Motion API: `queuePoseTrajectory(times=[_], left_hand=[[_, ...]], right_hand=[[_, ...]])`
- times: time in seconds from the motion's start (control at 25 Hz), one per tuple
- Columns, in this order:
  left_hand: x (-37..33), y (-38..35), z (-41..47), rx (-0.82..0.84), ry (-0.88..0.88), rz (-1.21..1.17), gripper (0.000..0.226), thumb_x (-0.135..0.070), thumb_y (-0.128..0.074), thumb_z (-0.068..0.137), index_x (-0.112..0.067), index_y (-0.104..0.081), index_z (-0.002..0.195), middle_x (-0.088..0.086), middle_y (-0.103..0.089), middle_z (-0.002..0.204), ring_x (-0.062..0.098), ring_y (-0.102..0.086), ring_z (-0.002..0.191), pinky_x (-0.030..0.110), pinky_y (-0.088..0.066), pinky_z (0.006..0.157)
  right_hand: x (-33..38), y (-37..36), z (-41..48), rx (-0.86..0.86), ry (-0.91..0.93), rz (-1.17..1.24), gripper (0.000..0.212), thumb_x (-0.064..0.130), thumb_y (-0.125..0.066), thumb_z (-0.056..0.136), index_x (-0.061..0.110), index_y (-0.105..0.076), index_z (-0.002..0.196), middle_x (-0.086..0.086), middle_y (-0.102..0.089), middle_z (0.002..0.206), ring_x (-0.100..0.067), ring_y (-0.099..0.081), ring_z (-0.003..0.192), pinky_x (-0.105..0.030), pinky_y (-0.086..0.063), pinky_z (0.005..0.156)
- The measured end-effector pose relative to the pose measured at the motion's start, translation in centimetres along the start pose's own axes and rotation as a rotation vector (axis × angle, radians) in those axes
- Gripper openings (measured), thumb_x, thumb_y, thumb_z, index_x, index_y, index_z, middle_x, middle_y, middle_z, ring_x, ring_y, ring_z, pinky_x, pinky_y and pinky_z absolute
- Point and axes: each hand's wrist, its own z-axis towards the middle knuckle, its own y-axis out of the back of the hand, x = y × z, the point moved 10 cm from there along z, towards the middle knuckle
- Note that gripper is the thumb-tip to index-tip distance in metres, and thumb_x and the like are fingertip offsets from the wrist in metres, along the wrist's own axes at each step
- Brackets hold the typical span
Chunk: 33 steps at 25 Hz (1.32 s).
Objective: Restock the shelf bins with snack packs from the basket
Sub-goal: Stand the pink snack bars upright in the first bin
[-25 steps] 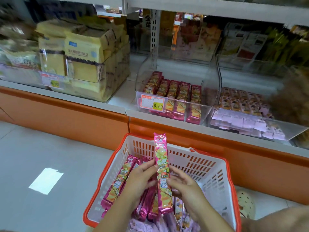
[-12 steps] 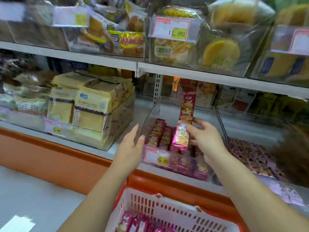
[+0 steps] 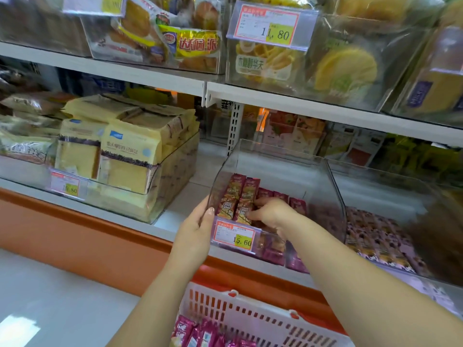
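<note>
Labels first. The price tag (image 3: 235, 237) on the front of the clear bin (image 3: 275, 156) reads "15.60" on a yellow patch; its smaller print is too fine for me to read. On the shelf above, a second tag (image 3: 270, 26) reads "11.80". Beside it a yellow wrapper (image 3: 198, 43) carries red characters, "达利园·派". The tag (image 3: 65, 185) on the bin to the left reads "10.80", and that bin holds stacked yellow cake packs (image 3: 125, 156). The left hand (image 3: 198, 229) grips the clear bin's front left corner, thumb on the front face and fingers round the outer side wall. The right hand (image 3: 271, 212) is inside the bin, fingers curled on a snack pack (image 3: 246, 199). This pack stands tilted at the bin's left wall, touching a like pack (image 3: 231, 196) on its left. More pink packs (image 3: 280, 196) lie flat in rows behind and under the hand. The neighbouring bin (image 3: 400, 176) to the right holds rows of purple packs (image 3: 375, 236), blurred. The basket (image 3: 250, 314), white with an orange rim, sits below the shelf edge. It contains further pink basket packs (image 3: 198, 334), whose lettering I cannot read with confidence.
</note>
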Motion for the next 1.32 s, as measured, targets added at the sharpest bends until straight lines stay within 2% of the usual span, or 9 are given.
queuePoseTrajectory(times=[0.24,0.36,0.48,0.6,0.72,0.92,1.16,1.28,1.32], left_hand=[[4.1,2.4,-2.7,-0.245,0.063,-0.074,0.031,-0.036,-0.044,0.098,-0.037,-0.051,0.128,-0.016,-0.06,0.115,0.004,-0.058,0.106,0.031,-0.049,0.092],[8.9,0.6,-6.2,-0.21,0.149,0.027,0.026,-0.03,-0.047,0.097,-0.033,-0.057,0.121,-0.011,-0.065,0.108,0.005,-0.062,0.098,0.028,-0.052,0.088],[14.1,-3.8,-11.0,0.056,0.255,0.184,0.023,-0.022,-0.049,0.097,-0.031,-0.061,0.114,-0.009,-0.066,0.107,0.001,-0.061,0.087,0.009,-0.047,0.075],[18.7,-6.2,-14.9,0.26,0.363,0.331,0.029,-0.025,-0.049,0.097,-0.024,-0.06,0.124,-0.003,-0.063,0.123,0.011,-0.057,0.095,0.021,-0.043,0.083],[21.1,-6.4,-16.9,0.324,0.462,0.335,0.034,-0.022,-0.045,0.099,-0.016,-0.055,0.131,-0.002,-0.058,0.121,0.01,-0.053,0.09,0.005,-0.039,0.067],[23.4,-5.9,-17.9,0.315,0.587,0.31,0.031,-0.019,-0.047,0.097,-0.016,-0.059,0.125,-0.006,-0.056,0.068,0.011,-0.046,0.052,0.019,-0.037,0.05],[23.2,-8.3,-18.3,0.425,0.655,0.267,0.04,-0.028,-0.046,0.099,-0.005,-0.053,0.132,0.008,-0.068,0.093,0.015,-0.065,0.076,0.029,-0.052,0.073],[22.2,-11.1,-19.1,0.483,0.768,-0.092,0.046,-0.029,-0.051,0.097,-0.009,-0.046,0.138,-0.007,-0.045,0.07,0.011,-0.059,0.066,0.02,-0.052,0.058],[21.8,-11.6,-19.0,0.476,0.777,-0.166,0.044,-0.027,-0.054,0.096,-0.014,-0.047,0.137,0.002,-0.064,0.08,0.016,-0.065,0.079,0.023,-0.056,0.067]], right_hand=[[-0.9,5.2,-14.0,-0.59,0.515,0.556,0.028,0.015,-0.048,0.098,0.034,-0.057,0.116,0.011,-0.064,0.09,-0.004,-0.056,0.07,-0.01,-0.043,0.06],[-11.1,-2.2,-15.1,-0.454,0.201,0.474,0.029,0.014,-0.046,0.098,0.036,-0.053,0.116,0.009,-0.063,0.089,-0.005,-0.052,0.064,-0.015,-0.04,0.057],[-23.4,-13.5,-15.1,0.001,-0.279,0.195,0.037,0.021,-0.046,0.099,0.018,-0.044,0.136,-0.006,-0.064,0.099,-0.013,-0.057,0.068,-0.023,-0.034,0.05],[-30.1,-21.1,-17.6,0.313,-0.468,0.116,0.057,0.037,-0.052,0.096,0.012,-0.034,0.144,-0.01,-0.046,0.144,-0.021,-0.057,0.114,-0.022,-0.046,0.084],[-31.5,-23.8,-18.5,0.365,-0.518,0.279,0.077,0.039,-0.063,0.089,0.011,-0.024,0.149,-0.009,-0.03,0.154,-0.025,-0.041,0.135,-0.034,-0.035,0.11],[-30.3,-25.2,-18.0,0.329,-0.495,0.485,0.078,0.009,-0.07,0.084,0.022,-0.029,0.148,-0.006,-0.058,0.132,-0.019,-0.07,0.083,-0.031,-0.057,0.073],[-28.9,-20.7,-19.2,0.281,-0.487,0.72,0.057,0.005,-0.066,0.087,0.023,-0.045,0.137,-0.01,-0.069,0.1,-0.036,-0.064,0.107,-0.036,-0.05,0.088],[-27.8,-18.8,-20.0,0.303,-0.369,0.742,0.06,0.0,-0.066,0.085,0.029,-0.049,0.134,-0.011,-0.069,0.092,-0.019,-0.068,0.087,-0.021,-0.05,0.078],[-27.8,-18.4,-20.3,0.302,-0.357,0.769,0.061,-0.003,-0.066,0.084,0.031,-0.05,0.133,-0.016,-0.07,0.097,-0.02,-0.068,0.086,-0.022,-0.051,0.077]])
